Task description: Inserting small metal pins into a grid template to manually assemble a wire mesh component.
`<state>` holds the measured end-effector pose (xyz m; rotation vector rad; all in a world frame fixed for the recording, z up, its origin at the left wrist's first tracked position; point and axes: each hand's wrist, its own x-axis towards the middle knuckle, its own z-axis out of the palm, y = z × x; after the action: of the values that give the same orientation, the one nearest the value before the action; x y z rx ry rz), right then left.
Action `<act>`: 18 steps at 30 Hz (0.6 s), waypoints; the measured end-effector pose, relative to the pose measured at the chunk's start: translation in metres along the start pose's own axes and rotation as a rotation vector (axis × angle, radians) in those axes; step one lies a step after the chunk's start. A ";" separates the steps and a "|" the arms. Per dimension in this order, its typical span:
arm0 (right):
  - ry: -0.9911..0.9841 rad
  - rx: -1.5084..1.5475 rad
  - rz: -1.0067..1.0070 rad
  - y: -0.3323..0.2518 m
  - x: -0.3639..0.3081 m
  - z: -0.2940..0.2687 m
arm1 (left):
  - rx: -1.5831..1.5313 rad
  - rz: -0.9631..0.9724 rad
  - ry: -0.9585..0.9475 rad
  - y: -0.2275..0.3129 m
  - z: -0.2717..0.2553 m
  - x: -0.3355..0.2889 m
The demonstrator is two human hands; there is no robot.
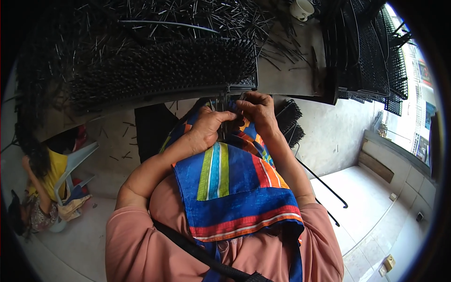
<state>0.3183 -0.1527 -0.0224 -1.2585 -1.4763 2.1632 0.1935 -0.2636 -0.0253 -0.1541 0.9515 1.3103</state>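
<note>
Close together at the table's front edge, my two hands work over my lap. My left hand [206, 127] is closed round a small bunch of thin dark strips [224, 126], its thumb laid across them. The fingers of my right hand [258, 110] are pinched beside the same strips; what they hold is too small and dark to make out. Just beyond my hands lies a long black panel [164, 66], densely covered with short upright stubs. A striped blue apron [244, 174] covers my front, and its folds partly hide the strips' lower ends.
Loose black strips [202, 14] heap up behind the panel on the table [282, 75]. A white cup [301, 9] stands at the back, near stacked black mesh racks [361, 51]. Another person [40, 202] sits at the far left by a pale plastic chair [75, 164].
</note>
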 end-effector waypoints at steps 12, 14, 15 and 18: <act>0.267 0.069 -0.390 -0.021 0.007 -0.023 | -0.003 -0.016 0.227 0.001 0.011 -0.007; 0.375 0.071 -0.474 -0.027 0.010 -0.026 | 0.083 -0.035 0.226 -0.005 0.006 -0.005; 0.373 0.015 -0.589 -0.026 0.017 -0.028 | 0.170 -0.053 0.222 -0.010 0.002 -0.003; 0.388 -0.236 -0.792 -0.019 0.032 -0.033 | 0.305 -0.083 0.359 -0.024 -0.008 0.001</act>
<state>0.3192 -0.1029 -0.0264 -0.8592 -1.6921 1.1971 0.2100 -0.2743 -0.0404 -0.1936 1.4231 1.0643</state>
